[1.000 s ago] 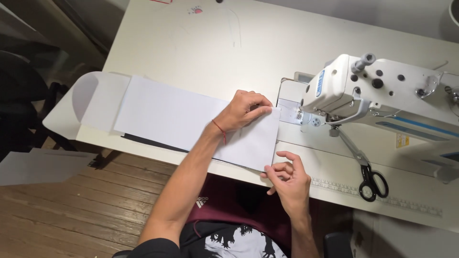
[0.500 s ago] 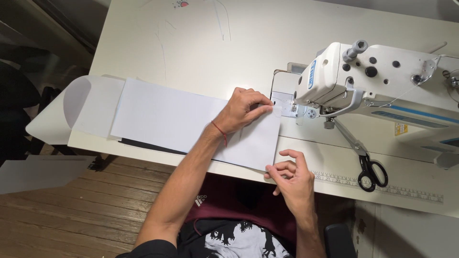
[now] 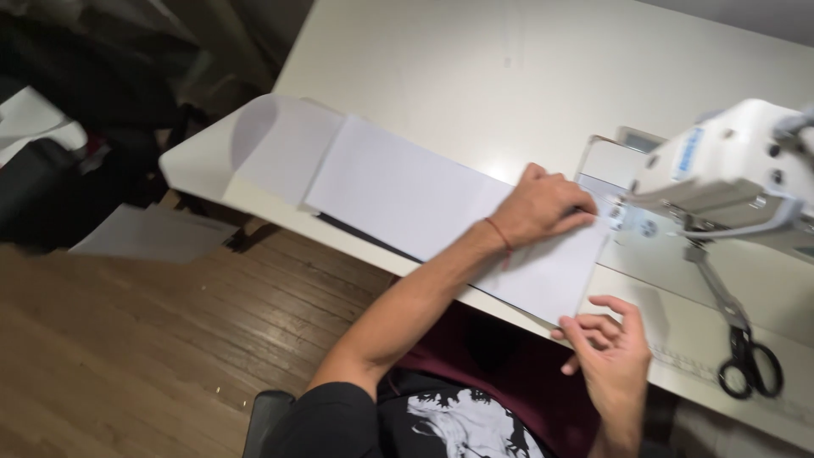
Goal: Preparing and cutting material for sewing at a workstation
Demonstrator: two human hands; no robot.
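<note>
A long white sheet of fabric or paper (image 3: 407, 191) lies across the front of a white table (image 3: 475, 76). My left hand (image 3: 543, 206) presses flat on the sheet's right part, fingertips near the needle area of a white sewing machine (image 3: 721, 174). My right hand (image 3: 606, 339) pinches the sheet's near right corner at the table's front edge. A thin red band circles my left wrist.
Black-handled scissors (image 3: 746, 360) hang on a strap from the machine at the right. A measuring tape runs along the table's front edge. Wooden floor lies at the left, with a white sheet (image 3: 144, 233) on it and dark items at the far left.
The view has swung left, so the machine now sits at the right edge. Both hands keep their hold on the sheet; my right hand sits slightly lower.
</note>
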